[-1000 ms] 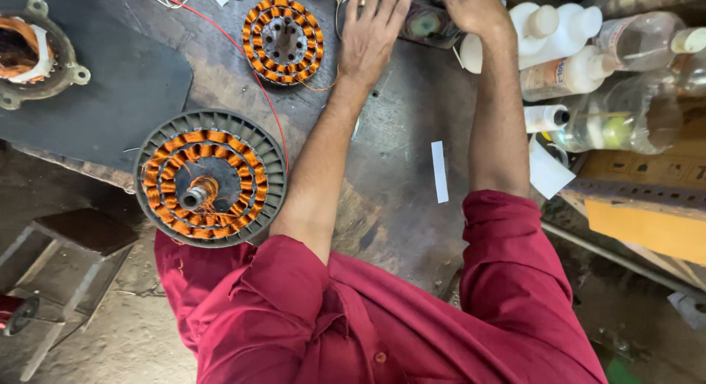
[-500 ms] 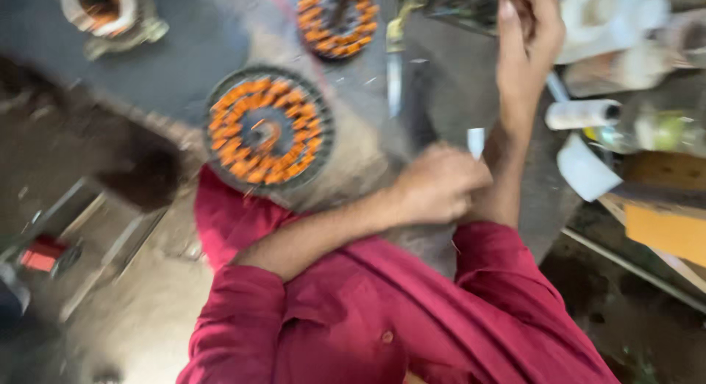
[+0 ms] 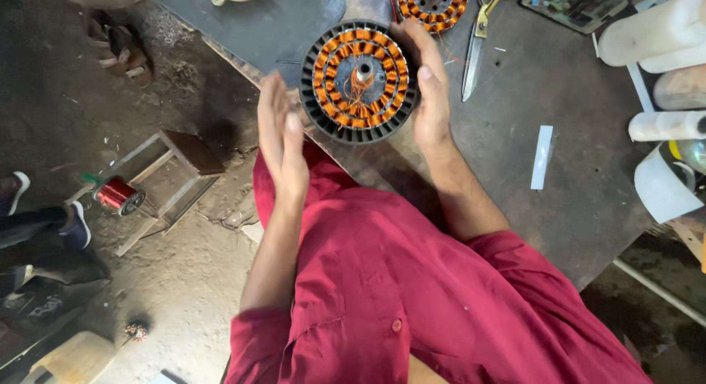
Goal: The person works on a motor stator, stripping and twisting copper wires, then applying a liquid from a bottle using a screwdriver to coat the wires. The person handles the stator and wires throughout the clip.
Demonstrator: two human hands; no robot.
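Note:
A round black motor stator [image 3: 359,81] with orange copper windings and a metal shaft in its middle lies at the near edge of the dark workbench [image 3: 559,178]. My right hand [image 3: 429,93] is wrapped round its right rim, fingers over the top edge. My left hand [image 3: 281,140] is flat and open just left of the stator, a small gap between them. A second wound stator [image 3: 434,5] sits further back, partly cut off by the frame.
Scissors [image 3: 482,31] lie right of the second stator. A white paper strip [image 3: 542,157] is on the bench, with white plastic bottles [image 3: 658,38] at the right edge. On the dirt floor to the left are a wooden frame [image 3: 165,178] and a red wire spool [image 3: 116,194].
Both hands came back from the far side of the bench. My right hand now grips the near stator and my left has moved up beside it. The view has shifted left.

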